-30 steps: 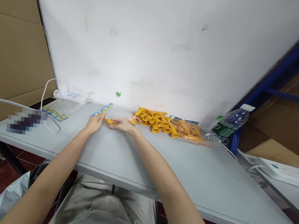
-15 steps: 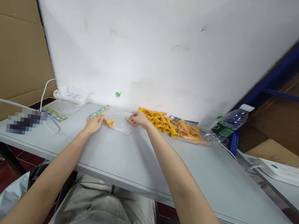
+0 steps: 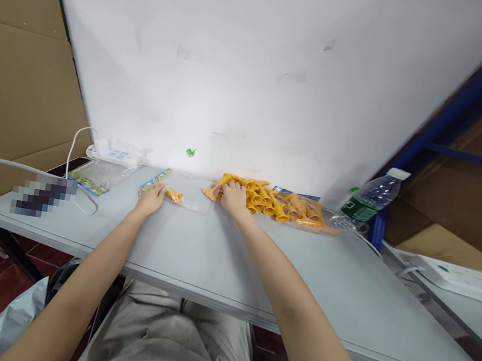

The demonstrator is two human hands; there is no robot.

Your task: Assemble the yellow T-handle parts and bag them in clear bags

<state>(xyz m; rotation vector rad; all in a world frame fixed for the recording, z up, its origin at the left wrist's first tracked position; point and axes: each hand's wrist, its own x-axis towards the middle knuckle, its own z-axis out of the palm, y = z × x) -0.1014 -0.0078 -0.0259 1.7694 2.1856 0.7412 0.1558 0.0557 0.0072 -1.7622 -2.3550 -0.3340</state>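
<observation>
My left hand [image 3: 151, 198] is closed on the printed header end of a clear plastic bag [image 3: 195, 198] lying flat on the table. Inside the bag, close to my fingers, is an orange toy horn [image 3: 174, 196]. My right hand [image 3: 234, 199] is over the left side of a pile of yellow-orange toy horns [image 3: 268, 202], its fingers curled down around horns there; the fingertips are partly hidden. One horn [image 3: 209, 193] sticks out left of this hand, its flared end by the right end of the bag.
Right of the pile lies a clear bag filled with horns [image 3: 306, 212], then a plastic bottle [image 3: 373, 195]. At left are a flat bag with a printed header [image 3: 95, 179], a white power strip [image 3: 112, 154] and cables. A white wall [image 3: 256, 85] closes off the back.
My right hand has moved right, from the open end of the bag to the pile of horns. The left hand stays on the bag, which has shifted slightly left.
</observation>
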